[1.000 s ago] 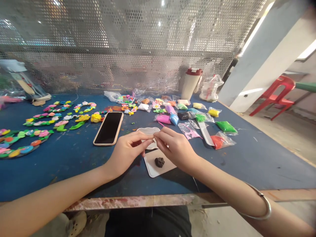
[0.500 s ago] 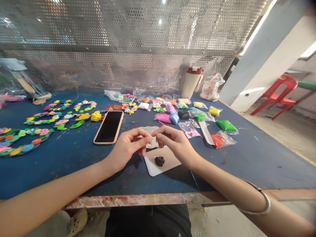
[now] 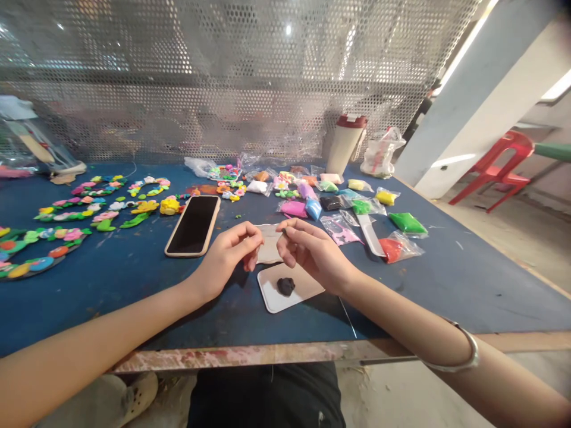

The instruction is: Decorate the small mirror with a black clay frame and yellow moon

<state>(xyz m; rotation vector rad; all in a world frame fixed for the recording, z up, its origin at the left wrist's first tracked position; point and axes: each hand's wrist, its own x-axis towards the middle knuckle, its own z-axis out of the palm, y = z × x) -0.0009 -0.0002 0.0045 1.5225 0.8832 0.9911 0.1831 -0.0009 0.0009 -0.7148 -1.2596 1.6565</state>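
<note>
My right hand [image 3: 314, 252] pinches a small dark bit of clay between thumb and forefinger. A short gap to its left, my left hand [image 3: 234, 252] has its thumb and forefinger pressed together; whatever may be in that pinch is too small to see. Below and between the hands, a lump of black clay [image 3: 286, 286] rests on a pale board with rounded corners [image 3: 273, 302]. Just behind it lies a cream-coloured plate with a wavy edge [image 3: 269, 238], partly covered by the fingers.
A phone [image 3: 193, 226] lies left of my left hand. Several bagged coloured clays [image 3: 407, 223] and a white comb-like tool [image 3: 370, 235] lie to the right. Flower-decorated clay pieces [image 3: 62, 235] spread across the left. A tumbler [image 3: 345, 145] stands at the back before a perforated metal screen [image 3: 223, 89].
My hands were together at the fingertips and have moved apart. The dark bit in my right fingers now shows. The view has shifted slightly.
</note>
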